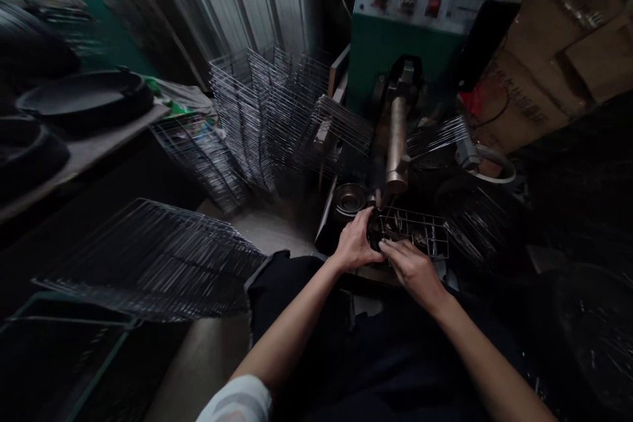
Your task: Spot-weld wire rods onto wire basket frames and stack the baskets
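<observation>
My left hand [355, 241] is at the left end of a small wire grid [438, 235], its thumb and fingers apart around the near left corner. The fingertips reach toward the lower part of the machine, beside a round metal cup [351, 198]. My right hand [411, 269] lies over the near edge of the grid, fingers together and pointing left; anything between them is too small and dark to make out. Above the grid hangs the machine's thick metal cylinder [397, 145]. The green machine [386, 46] stands behind it.
Stacks of wire racks [242, 119] stand at the back left, and another wire stack [163, 264] lies nearer on the left. Black pans [84, 102] sit on a shelf. Cardboard boxes [534, 86] are at the right, above bundles of wire parts [477, 221].
</observation>
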Available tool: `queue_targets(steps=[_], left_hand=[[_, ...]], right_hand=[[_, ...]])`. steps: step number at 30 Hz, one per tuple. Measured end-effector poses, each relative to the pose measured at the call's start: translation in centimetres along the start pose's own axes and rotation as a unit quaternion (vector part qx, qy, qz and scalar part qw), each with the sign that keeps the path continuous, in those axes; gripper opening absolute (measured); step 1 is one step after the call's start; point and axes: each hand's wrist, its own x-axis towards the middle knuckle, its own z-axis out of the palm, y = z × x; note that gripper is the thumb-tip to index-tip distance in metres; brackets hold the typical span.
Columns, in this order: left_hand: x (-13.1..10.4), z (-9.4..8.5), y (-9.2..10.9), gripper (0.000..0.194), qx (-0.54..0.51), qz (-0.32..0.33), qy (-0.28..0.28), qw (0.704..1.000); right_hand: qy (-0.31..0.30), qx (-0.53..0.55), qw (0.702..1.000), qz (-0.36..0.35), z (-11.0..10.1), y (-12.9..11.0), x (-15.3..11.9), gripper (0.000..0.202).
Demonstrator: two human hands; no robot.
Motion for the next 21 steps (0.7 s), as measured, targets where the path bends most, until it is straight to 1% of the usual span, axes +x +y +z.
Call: queue_targets(steps=[4,10,13,18,21], left_hand=[[0.4,0.0,-0.1,0.115,0.005,-0.009,0.002,1.0],[0.9,-0.1,-0.1,0.116,-0.014,-0.016,0.007,1.0],[1.1,-0.3,0.0,0.114,-0.022,-0.012,0.007,1.0],[0.8,-0.3,0.6,0.109,-0.012,-0.039,0.015,0.999],[1.0,-0.4,0.7,0.108,-0.004,-0.028,0.024,0.999]], right_hand=[[0.011,0.037,0.999,0.012,0.0,0.6,0.5,0.038],[0.019,0.037,0.999,0.008,0.0,1.2,1.2,0.037],[0.019,0.035,0.999,0.012,-0.1,1.2,1.5,0.037],[0.022,0.058,0.998,0.022,-0.5,0.7,1.9,0.034],[0.035,0.076,0.996,0.032,-0.6,0.6,2.2,0.031]])
